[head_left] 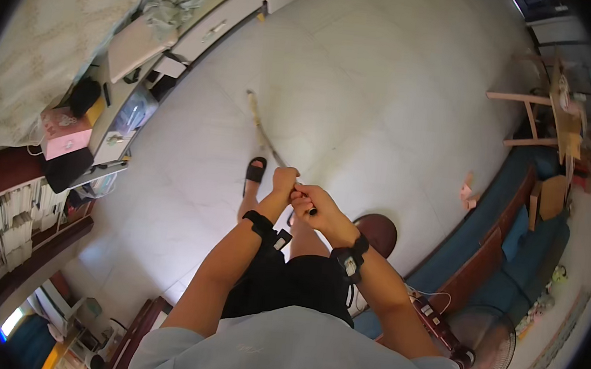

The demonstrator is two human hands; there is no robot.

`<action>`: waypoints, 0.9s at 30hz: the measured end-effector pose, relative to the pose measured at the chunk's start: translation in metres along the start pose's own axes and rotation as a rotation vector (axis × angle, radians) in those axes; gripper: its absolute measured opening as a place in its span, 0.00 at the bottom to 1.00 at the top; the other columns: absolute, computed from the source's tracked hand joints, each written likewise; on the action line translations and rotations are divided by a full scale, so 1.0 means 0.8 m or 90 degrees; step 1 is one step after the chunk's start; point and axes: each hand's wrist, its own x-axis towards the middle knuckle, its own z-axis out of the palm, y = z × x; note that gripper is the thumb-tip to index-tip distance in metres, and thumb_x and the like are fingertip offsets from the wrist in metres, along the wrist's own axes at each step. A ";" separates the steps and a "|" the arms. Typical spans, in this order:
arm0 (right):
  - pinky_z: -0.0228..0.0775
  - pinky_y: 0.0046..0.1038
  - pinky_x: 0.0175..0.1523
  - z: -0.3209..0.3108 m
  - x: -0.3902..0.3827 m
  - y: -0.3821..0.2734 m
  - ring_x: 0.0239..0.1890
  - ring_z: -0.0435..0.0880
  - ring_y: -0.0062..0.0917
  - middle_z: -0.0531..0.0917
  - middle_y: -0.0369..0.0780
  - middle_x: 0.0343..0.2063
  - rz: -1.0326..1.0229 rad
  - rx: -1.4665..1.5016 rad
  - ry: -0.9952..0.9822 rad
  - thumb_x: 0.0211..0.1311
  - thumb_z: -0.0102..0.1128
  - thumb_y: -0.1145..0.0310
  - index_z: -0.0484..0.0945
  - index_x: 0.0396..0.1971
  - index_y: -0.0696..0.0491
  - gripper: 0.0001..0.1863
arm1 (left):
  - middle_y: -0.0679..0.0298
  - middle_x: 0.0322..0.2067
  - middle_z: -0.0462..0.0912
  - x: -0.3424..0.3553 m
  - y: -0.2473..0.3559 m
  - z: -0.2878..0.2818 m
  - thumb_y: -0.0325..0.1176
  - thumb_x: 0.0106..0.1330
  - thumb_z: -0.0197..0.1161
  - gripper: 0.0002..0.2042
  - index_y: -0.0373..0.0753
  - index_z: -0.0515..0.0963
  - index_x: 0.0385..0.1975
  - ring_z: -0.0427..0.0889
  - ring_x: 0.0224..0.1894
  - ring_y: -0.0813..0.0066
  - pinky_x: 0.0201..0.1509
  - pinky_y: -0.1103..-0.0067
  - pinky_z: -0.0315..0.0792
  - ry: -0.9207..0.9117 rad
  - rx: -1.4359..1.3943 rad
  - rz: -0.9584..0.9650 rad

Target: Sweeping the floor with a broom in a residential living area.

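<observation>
Both hands are wrapped round a long thin stick [263, 131] in front of my body. It runs away from me toward the upper left, greyish near the hands and tan toward its far end, which is at or close to the floor. My left hand [284, 180] is closed on it. Just behind and to the right, my right hand [306, 202] grips the same stick, and a dark end pokes out of that fist. The exact kind of stick cannot be made out. Black straps with small boxes circle both wrists.
Pale floor tiles [347, 76] spread ahead. Low drawers [214, 30] and a pink box [66, 133] line the left. A blue sofa [437, 256], a wooden chair [528, 99] and a fan [495, 356] stand right. A round brown stool [378, 235] is near my legs; a sandal [256, 169] is on my foot.
</observation>
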 end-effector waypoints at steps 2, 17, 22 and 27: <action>0.59 0.08 0.16 0.024 0.049 0.006 0.13 0.63 0.11 0.65 0.32 0.18 0.163 0.106 -0.052 0.62 0.45 0.69 0.62 0.22 0.56 0.10 | 0.51 0.24 0.73 0.033 -0.027 -0.058 0.27 0.47 0.55 0.09 0.26 0.71 0.26 0.75 0.26 0.64 0.25 0.73 0.68 -0.029 -0.120 -0.011; 0.51 0.11 0.12 0.079 0.114 -0.019 0.11 0.59 0.11 0.66 0.33 0.16 -0.102 0.015 0.242 0.60 0.44 0.73 0.63 0.28 0.56 0.04 | 0.59 0.24 0.78 0.122 0.025 -0.051 0.35 0.30 0.67 0.14 0.40 0.74 0.20 0.78 0.28 0.58 0.31 0.66 0.70 -0.281 0.611 0.609; 0.49 0.11 0.11 0.149 0.116 0.004 0.10 0.58 0.10 0.66 0.33 0.16 -0.302 -0.133 0.348 0.58 0.43 0.74 0.61 0.27 0.50 0.03 | 0.58 0.14 0.71 0.087 0.117 -0.048 0.35 0.43 0.60 0.14 0.29 0.68 0.15 0.71 0.16 0.68 0.17 0.72 0.64 -0.306 -0.133 -0.109; 0.49 0.11 0.10 0.221 0.132 0.017 0.10 0.57 0.10 0.65 0.32 0.16 -0.273 -0.113 0.310 0.57 0.42 0.74 0.61 0.25 0.52 0.03 | 0.50 0.20 0.71 0.104 0.150 -0.106 0.32 0.47 0.56 0.26 0.16 0.57 0.39 0.71 0.18 0.67 0.18 0.71 0.66 -0.360 -0.149 -0.081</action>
